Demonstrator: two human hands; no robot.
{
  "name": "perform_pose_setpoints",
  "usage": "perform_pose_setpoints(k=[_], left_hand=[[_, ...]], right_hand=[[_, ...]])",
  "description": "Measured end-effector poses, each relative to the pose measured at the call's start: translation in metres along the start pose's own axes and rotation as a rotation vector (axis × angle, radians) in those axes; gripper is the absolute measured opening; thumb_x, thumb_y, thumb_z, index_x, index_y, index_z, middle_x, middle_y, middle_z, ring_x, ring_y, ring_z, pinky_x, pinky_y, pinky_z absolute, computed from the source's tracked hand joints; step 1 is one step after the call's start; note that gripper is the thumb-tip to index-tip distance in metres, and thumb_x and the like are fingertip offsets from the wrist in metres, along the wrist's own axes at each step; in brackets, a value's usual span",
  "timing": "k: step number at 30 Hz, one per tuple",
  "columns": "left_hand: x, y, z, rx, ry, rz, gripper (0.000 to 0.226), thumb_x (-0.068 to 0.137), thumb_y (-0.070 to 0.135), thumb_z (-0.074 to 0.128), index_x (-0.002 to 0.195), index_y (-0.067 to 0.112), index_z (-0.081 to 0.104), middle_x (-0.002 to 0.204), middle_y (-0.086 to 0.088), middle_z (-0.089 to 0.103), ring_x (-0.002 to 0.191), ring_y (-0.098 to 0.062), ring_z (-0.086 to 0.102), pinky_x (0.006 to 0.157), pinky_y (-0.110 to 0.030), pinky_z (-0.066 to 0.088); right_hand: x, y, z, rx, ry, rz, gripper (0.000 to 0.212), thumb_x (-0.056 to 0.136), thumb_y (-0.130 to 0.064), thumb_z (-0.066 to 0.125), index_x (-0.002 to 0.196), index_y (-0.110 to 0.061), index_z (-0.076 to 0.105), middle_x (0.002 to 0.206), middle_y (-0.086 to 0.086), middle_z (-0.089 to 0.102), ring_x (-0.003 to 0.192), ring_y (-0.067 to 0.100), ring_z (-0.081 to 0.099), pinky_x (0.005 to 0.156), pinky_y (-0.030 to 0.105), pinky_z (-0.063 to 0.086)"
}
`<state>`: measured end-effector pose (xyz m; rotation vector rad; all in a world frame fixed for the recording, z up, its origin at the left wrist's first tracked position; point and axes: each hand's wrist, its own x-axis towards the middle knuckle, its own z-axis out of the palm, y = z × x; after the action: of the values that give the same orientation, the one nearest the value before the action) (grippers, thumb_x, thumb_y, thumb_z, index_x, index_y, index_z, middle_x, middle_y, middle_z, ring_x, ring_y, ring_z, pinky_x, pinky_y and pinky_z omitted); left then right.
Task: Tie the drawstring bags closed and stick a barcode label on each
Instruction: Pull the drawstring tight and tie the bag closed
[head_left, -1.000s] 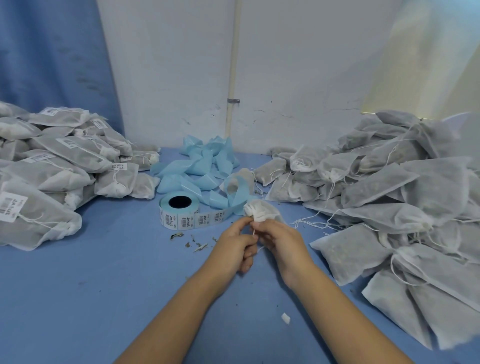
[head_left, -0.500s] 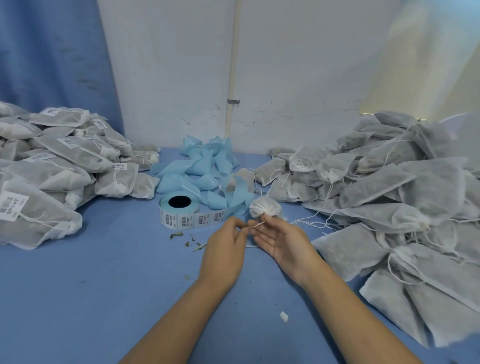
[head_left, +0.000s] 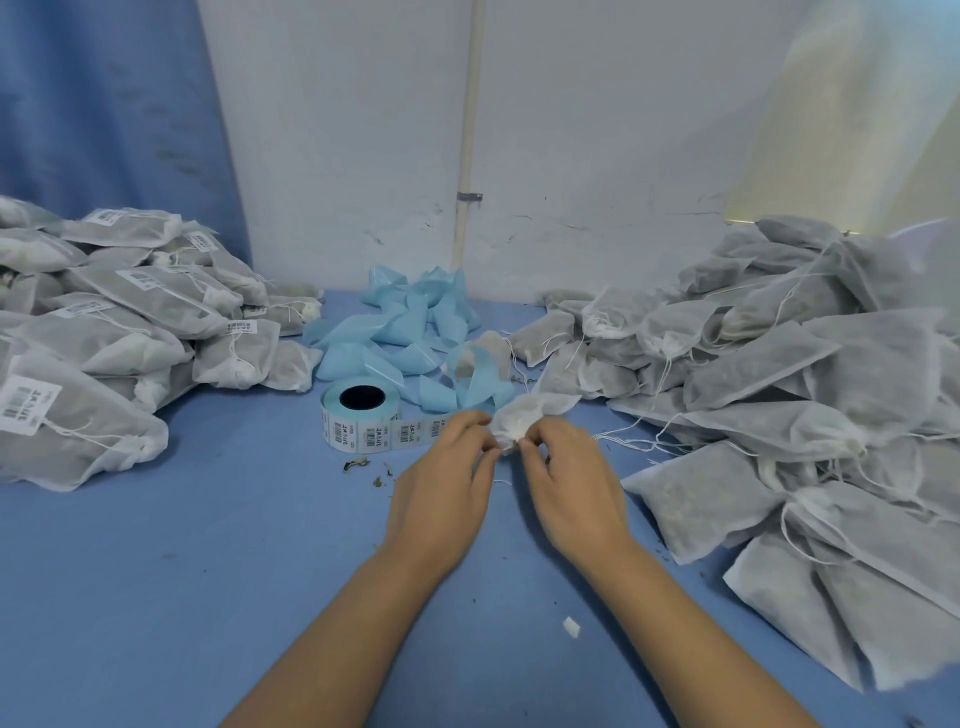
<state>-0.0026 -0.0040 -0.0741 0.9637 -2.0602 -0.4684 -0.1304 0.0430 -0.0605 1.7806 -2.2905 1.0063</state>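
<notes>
Our left hand (head_left: 441, 488) and right hand (head_left: 571, 488) meet at the gathered neck of one drawstring bag (head_left: 527, 413), the fingertips of each pinching there; the cord itself is too fine to trace, but we judge a knot is being tightened. The bag lies on the blue table (head_left: 208, 571) just beside the label roll (head_left: 363, 418) — handy for the barcode step. The labelled pile (head_left: 130, 322) sits at the left and the unlabelled pile (head_left: 779, 374) at the right, cords trailing — done kept apart from undone, we think; each bag shows a dark loose filling through its white mesh, which we cannot name.
</notes>
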Motion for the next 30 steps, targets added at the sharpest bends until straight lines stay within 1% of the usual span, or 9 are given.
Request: perform_pose_setpoints(k=[4, 7, 9, 11, 16, 19, 23, 26, 30], left_hand=[[-0.0022, 0.0026, 0.0056, -0.111, -0.068, 0.058, 0.015, 0.098, 0.018, 0.046, 0.105, 0.019, 0.059, 0.135, 0.026, 0.043, 0.104, -0.001, 0.054, 0.081, -0.019, 0.042], [-0.0024, 0.0062, 0.0040, -0.291, -0.061, -0.031, 0.031, 0.099, 0.014, 0.046, 0.121, 0.033, 0.055, 0.105, 0.024, 0.059, 0.082, 0.005, 0.058, 0.074, -0.008, 0.040], [-0.0014, 0.0070, 0.0026, -0.331, -0.065, -0.070, 0.027, 0.099, 0.017, 0.046, 0.098, 0.043, 0.053, 0.095, 0.023, 0.060, 0.071, 0.005, 0.061, 0.071, -0.019, 0.046], [-0.0007, 0.0057, 0.0024, -0.354, -0.078, -0.094, 0.023, 0.099, 0.020, 0.046, 0.083, 0.037, 0.048, 0.097, 0.023, 0.060, 0.066, 0.003, 0.062, 0.071, -0.027, 0.049], [0.0007, 0.0033, 0.0034, -0.410, -0.142, -0.108, 0.010, 0.098, 0.020, 0.047, 0.097, 0.015, 0.055, 0.078, 0.019, 0.061, 0.060, -0.002, 0.060, 0.062, -0.014, 0.043], [0.0011, 0.0027, 0.0041, -0.305, -0.145, -0.076, 0.010, 0.098, 0.020, 0.048, 0.098, 0.017, 0.058, 0.103, 0.012, 0.063, 0.078, -0.009, 0.061, 0.077, -0.029, 0.049], [0.0002, 0.0028, 0.0051, 0.003, -0.097, 0.031, 0.011, 0.097, 0.024, 0.048, 0.096, 0.020, 0.059, 0.142, 0.024, 0.029, 0.083, -0.003, 0.053, 0.059, -0.028, 0.042], [-0.0005, 0.0031, 0.0077, 0.037, -0.130, 0.048, 0.013, 0.098, 0.025, 0.045, 0.095, 0.021, 0.057, 0.148, 0.028, 0.021, 0.083, -0.005, 0.054, 0.056, -0.029, 0.040], [-0.0005, 0.0017, 0.0090, -0.019, -0.120, 0.058, 0.013, 0.098, 0.023, 0.045, 0.100, 0.020, 0.057, 0.134, 0.022, 0.043, 0.096, -0.005, 0.054, 0.070, -0.033, 0.047]], right_hand=[[-0.0029, -0.0026, 0.0009, -0.186, 0.023, -0.136, 0.023, 0.093, -0.013, 0.047, 0.112, -0.018, 0.058, 0.120, -0.005, 0.059, 0.110, 0.021, 0.048, 0.082, 0.034, 0.039], [-0.0048, -0.0038, -0.0010, -0.158, 0.027, -0.185, 0.047, 0.085, -0.007, 0.054, 0.132, -0.013, 0.054, 0.142, -0.002, 0.049, 0.127, 0.022, 0.044, 0.097, 0.036, 0.041], [-0.0061, -0.0047, -0.0013, -0.134, 0.037, -0.203, 0.055, 0.082, -0.004, 0.055, 0.136, -0.012, 0.051, 0.146, -0.002, 0.046, 0.130, 0.023, 0.043, 0.100, 0.036, 0.040], [-0.0069, -0.0055, -0.0010, -0.106, 0.071, -0.209, 0.056, 0.080, -0.002, 0.057, 0.135, -0.011, 0.052, 0.145, -0.001, 0.047, 0.128, 0.024, 0.045, 0.099, 0.037, 0.041], [-0.0068, -0.0062, -0.0013, -0.075, 0.181, -0.248, 0.049, 0.071, 0.004, 0.060, 0.118, -0.005, 0.064, 0.128, 0.006, 0.062, 0.112, 0.030, 0.058, 0.085, 0.043, 0.052], [-0.0071, -0.0056, -0.0011, -0.090, 0.219, -0.268, 0.046, 0.069, 0.001, 0.056, 0.113, -0.006, 0.067, 0.122, 0.004, 0.066, 0.106, 0.030, 0.061, 0.080, 0.043, 0.053], [-0.0083, -0.0048, 0.0008, -0.124, 0.247, -0.283, 0.044, 0.067, 0.000, 0.059, 0.108, -0.008, 0.070, 0.116, 0.001, 0.069, 0.102, 0.029, 0.063, 0.078, 0.040, 0.051], [-0.0085, -0.0039, 0.0014, -0.114, 0.260, -0.271, 0.039, 0.071, -0.004, 0.054, 0.106, -0.009, 0.071, 0.113, 0.000, 0.070, 0.102, 0.029, 0.063, 0.079, 0.042, 0.053], [-0.0079, 0.0005, 0.0046, -0.008, 0.257, -0.217, 0.029, 0.083, -0.009, 0.058, 0.108, -0.013, 0.072, 0.113, -0.005, 0.070, 0.104, 0.024, 0.059, 0.084, 0.036, 0.050]])
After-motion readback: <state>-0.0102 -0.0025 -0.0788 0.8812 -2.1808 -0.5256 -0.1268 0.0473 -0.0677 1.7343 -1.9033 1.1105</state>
